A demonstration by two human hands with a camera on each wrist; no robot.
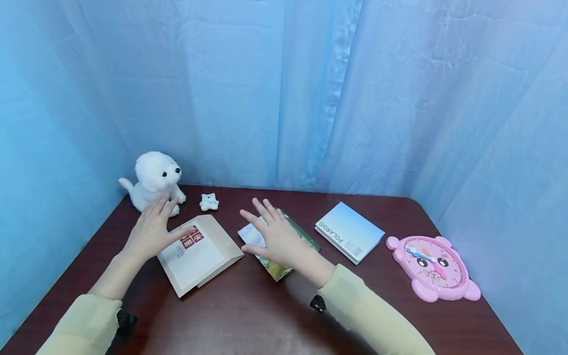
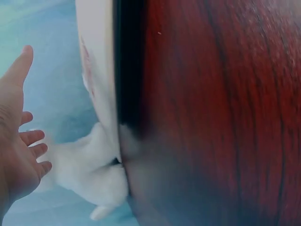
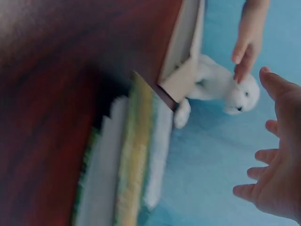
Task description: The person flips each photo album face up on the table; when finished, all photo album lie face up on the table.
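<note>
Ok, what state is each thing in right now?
Left grip: open, fingers spread, empty
Right grip: open, fingers spread, empty
Beige book: lying flat, looks closed
Picture book: partly hidden; open or closed unclear
POLAROID book: closed, cover up
Pink clock: lying face up
Plush dog: sitting upright
Small white figure: upright or lying, unclear
Blue curtain: hanging in folds

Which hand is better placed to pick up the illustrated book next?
Likely the right hand: it is open, empty and above the illustrated book. The left hand is also open, but off by the beige book.
</note>
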